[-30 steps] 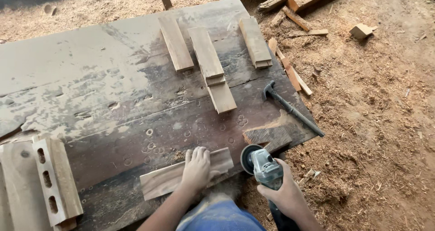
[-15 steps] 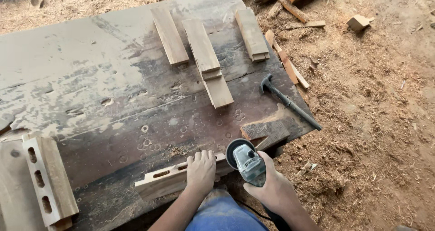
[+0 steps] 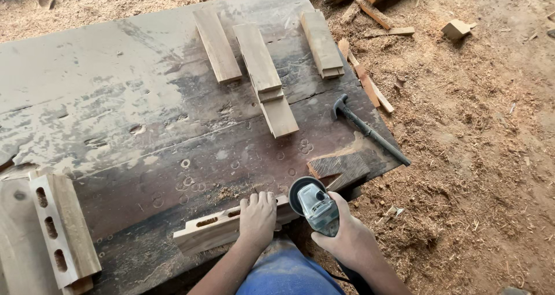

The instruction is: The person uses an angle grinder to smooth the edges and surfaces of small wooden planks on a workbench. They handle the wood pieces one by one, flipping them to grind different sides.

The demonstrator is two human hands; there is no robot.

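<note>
Three short wooden blocks (image 3: 258,61) lie side by side at the far end of a worn, dark counter (image 3: 115,98), with a hammer (image 3: 370,130) near its right edge. A slotted wooden piece (image 3: 60,231) rests at the left, while offcuts (image 3: 370,8) litter the sawdust-covered floor (image 3: 480,156).

Left hand (image 3: 257,217) flat, palm down, on pale slotted wooden rail (image 3: 215,230) at near edge of dark weathered board worktop (image 3: 115,127). Oblong slots just left of fingertips. Right hand (image 3: 346,237) wrapped around grey angle grinder (image 3: 315,203); black disc just beyond its fingers, at rail's right end. Black hammer (image 3: 370,131) well beyond right fingers. Three tan wooden blocks (image 3: 259,61) far beyond left fingertips. Second slotted rail (image 3: 58,228) well left. Sawdust-covered ground (image 3: 480,156) right.
</note>
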